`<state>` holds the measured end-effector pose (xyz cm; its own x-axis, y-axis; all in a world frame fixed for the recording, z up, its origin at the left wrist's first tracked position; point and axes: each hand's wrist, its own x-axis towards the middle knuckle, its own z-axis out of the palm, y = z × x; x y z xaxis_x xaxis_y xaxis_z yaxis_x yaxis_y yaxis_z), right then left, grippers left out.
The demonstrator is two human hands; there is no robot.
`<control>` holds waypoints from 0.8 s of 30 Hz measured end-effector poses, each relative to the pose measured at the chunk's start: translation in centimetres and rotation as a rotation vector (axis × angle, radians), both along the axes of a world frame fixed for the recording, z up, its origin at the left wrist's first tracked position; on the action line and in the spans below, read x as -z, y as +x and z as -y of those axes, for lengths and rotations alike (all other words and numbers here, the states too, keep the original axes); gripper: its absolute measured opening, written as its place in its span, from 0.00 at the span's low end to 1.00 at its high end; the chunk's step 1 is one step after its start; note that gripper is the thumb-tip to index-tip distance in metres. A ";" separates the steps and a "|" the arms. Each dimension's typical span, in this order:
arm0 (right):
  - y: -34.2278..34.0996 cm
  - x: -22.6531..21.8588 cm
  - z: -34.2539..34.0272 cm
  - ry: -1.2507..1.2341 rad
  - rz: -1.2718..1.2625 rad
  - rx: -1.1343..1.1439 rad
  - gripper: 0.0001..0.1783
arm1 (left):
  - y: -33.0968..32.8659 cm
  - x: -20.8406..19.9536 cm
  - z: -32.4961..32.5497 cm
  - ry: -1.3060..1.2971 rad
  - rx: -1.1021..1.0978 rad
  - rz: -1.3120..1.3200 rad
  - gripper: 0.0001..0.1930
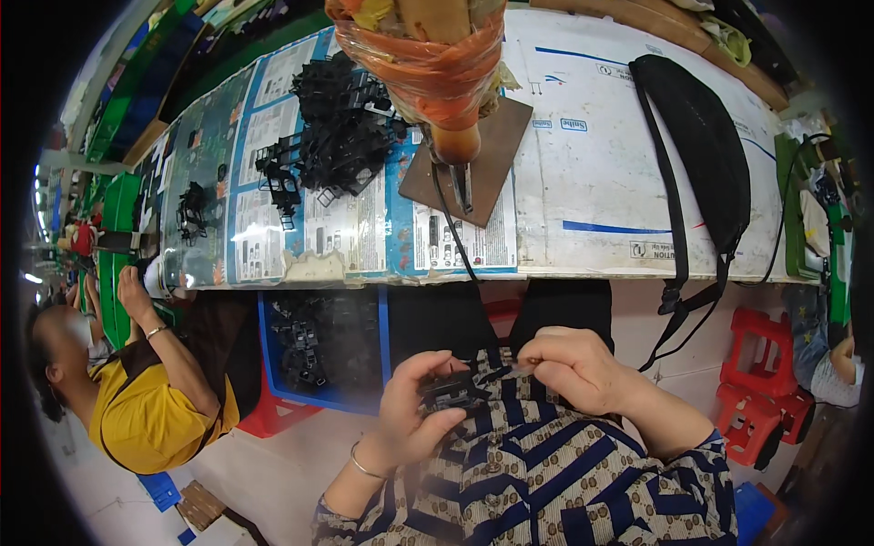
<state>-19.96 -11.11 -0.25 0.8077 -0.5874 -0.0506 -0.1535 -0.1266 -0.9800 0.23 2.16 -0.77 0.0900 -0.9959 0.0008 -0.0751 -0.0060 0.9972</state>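
Note:
In front of my patterned top, my left hand [414, 409] is closed around a small black plastic part [448, 389], with the thumb along its lower side. To its right, my right hand [583, 371] is closed in a pinch, apart from the black part. A small, thin end pokes out at its fingertips, too unclear to name. Left of my lap, a blue bin [383, 337] holds black plastic pieces [305, 350]. A heap of black plastic frames [341, 132] lies on the table beyond my hands.
Over a brown board [501, 159] hangs a post wrapped in orange tape [428, 73], with a metal tip and black cable. A black waist bag [696, 146] lies on the right; its strap dangles off the table. Red stools [756, 382] stand right. A person in yellow [164, 405] sits left.

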 end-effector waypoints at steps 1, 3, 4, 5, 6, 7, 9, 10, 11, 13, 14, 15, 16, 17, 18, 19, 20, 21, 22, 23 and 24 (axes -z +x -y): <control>-0.2 -0.2 0.3 -0.179 -0.054 -0.103 0.11 | 0.1 0.2 0.0 0.019 0.050 -0.043 0.28; -0.3 -0.3 0.6 -0.180 -0.103 -0.134 0.12 | 0.4 0.4 0.2 0.045 0.105 -0.089 0.28; -0.3 -0.2 0.8 -0.202 -0.097 -0.175 0.13 | 0.6 0.4 0.4 0.056 0.157 -0.086 0.28; -0.3 -0.2 0.9 -0.223 -0.091 -0.216 0.13 | 0.7 0.5 0.7 0.067 0.208 -0.083 0.27; -0.3 -0.1 1.1 -0.218 -0.089 -0.216 0.13 | 0.7 0.3 0.8 0.072 0.209 -0.083 0.27; -0.2 -0.1 1.2 -0.245 -0.104 -0.242 0.14 | 0.6 0.1 1.0 0.096 0.205 -0.106 0.27; -0.2 0.0 1.2 -0.270 -0.118 -0.266 0.15 | 0.6 0.0 1.1 0.121 0.202 -0.130 0.26; -0.3 0.2 1.2 -0.268 -0.102 -0.255 0.15 | 0.5 0.0 1.1 0.135 0.195 -0.146 0.26; -0.3 0.3 1.1 -0.266 -0.086 -0.245 0.15 | 0.6 0.1 1.2 0.149 0.187 -0.161 0.26; -0.2 0.3 1.0 -0.261 -0.069 -0.238 0.15 | 0.6 0.1 1.2 0.153 0.195 -0.161 0.26; -0.2 0.3 0.9 -0.259 -0.053 -0.230 0.15 | 0.6 0.1 1.2 0.156 0.203 -0.162 0.26; -0.2 0.3 0.9 -0.258 -0.054 -0.229 0.15 | 0.6 0.2 1.2 0.157 0.204 -0.162 0.26; -0.2 0.4 0.9 -0.243 -0.066 -0.241 0.15 | 0.6 0.2 1.2 0.166 0.209 -0.163 0.26; -0.2 0.4 0.9 -0.228 -0.077 -0.254 0.15 | 0.6 0.2 1.3 0.174 0.215 -0.165 0.26; -0.2 0.3 0.9 -0.227 -0.076 -0.255 0.15 | 0.6 0.1 1.2 0.175 0.213 -0.163 0.26; -0.2 0.3 0.8 -0.205 -0.068 -0.256 0.15 | 0.6 0.1 1.2 0.170 0.214 -0.154 0.26; -0.1 0.2 0.8 -0.183 -0.061 -0.257 0.15 | 0.6 0.0 1.2 0.165 0.215 -0.144 0.26; -0.2 0.3 0.7 -0.183 -0.063 -0.255 0.15 | 0.6 0.1 1.2 0.165 0.217 -0.145 0.26; -0.2 0.4 0.6 -0.170 -0.054 -0.242 0.15 | 0.6 0.2 1.3 0.166 0.224 -0.147 0.26; -0.2 0.5 0.5 -0.156 -0.046 -0.230 0.15 | 0.6 0.2 1.4 0.168 0.231 -0.148 0.27; -0.2 0.6 0.4 -0.155 -0.046 -0.230 0.15 | 0.6 0.2 1.4 0.169 0.231 -0.148 0.27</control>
